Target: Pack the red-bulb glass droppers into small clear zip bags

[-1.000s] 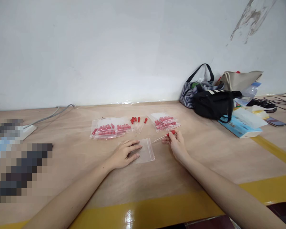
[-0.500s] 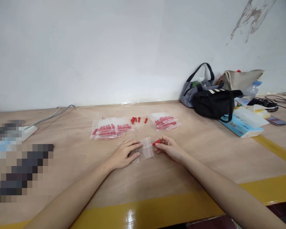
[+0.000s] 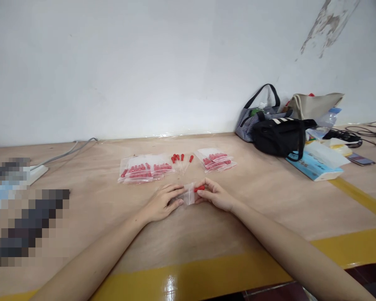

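A: Head view, left hand [image 3: 163,202]?

B: Flat and unclenched, fingers extended, thumb apart; it lies on the left part of a clear bag [image 3: 190,196], on the desk [image 3: 163,246]

A: And the right hand [image 3: 213,195]?

B: Grasping a dropper [image 3: 199,189] by its red bulb, between thumb and fingers. The dropper points left, bulb at the right edge of the bag; how far its stem goes in cannot be told

A: Position of the bag?

B: Between the two hands, near the middle of the desk

A: Other stock?

B: Several loose droppers [image 3: 178,157] beyond the bag, red bulbs facing the wall [image 3: 144,71]. Filled packs [image 3: 144,169] lie to their left and a second pile [image 3: 216,161] to their right, red bulbs showing through the plastic

A: Far right?

B: A black pouch [image 3: 277,136] before a striped tote [image 3: 246,123], with a phone [image 3: 361,159] well apart from the hands
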Motion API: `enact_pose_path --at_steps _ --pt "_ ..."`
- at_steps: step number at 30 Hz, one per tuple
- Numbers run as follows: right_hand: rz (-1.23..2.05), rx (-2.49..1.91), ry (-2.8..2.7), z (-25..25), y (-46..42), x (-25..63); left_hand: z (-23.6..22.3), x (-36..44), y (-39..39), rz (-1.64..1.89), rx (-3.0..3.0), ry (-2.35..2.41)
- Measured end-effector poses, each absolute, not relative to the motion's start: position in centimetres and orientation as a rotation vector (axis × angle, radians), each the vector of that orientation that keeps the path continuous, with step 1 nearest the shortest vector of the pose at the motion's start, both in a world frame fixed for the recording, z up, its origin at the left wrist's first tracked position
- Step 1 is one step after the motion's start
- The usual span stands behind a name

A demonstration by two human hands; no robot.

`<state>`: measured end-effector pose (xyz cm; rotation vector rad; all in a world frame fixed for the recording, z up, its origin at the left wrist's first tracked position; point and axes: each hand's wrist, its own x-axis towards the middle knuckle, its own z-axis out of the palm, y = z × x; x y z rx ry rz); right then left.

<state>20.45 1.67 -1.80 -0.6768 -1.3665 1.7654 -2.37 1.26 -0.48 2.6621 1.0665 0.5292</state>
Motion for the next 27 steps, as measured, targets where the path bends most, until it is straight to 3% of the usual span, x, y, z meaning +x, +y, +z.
enact_pose_path --at_steps 9,16,21,27 --pt "1.487 -0.932 -1.65 -2.0 2.6 20.8 -0.1 -2.7 1.2 0.579 2.55 0.995" --pt "0.796 -0.924 -2.306 -0.7 2.8 22.3 -0.5 -3.3 1.3 0.582 2.541 0.969" --pt "0.115 -1.37 -1.803 0.1 7.4 24.4 -0.5 -3.1 1.3 0.569 2.56 0.95" --pt "0.075 -1.532 -1.76 -0.1 11.8 26.9 -0.6 -3.1 1.3 0.573 2.575 0.941"
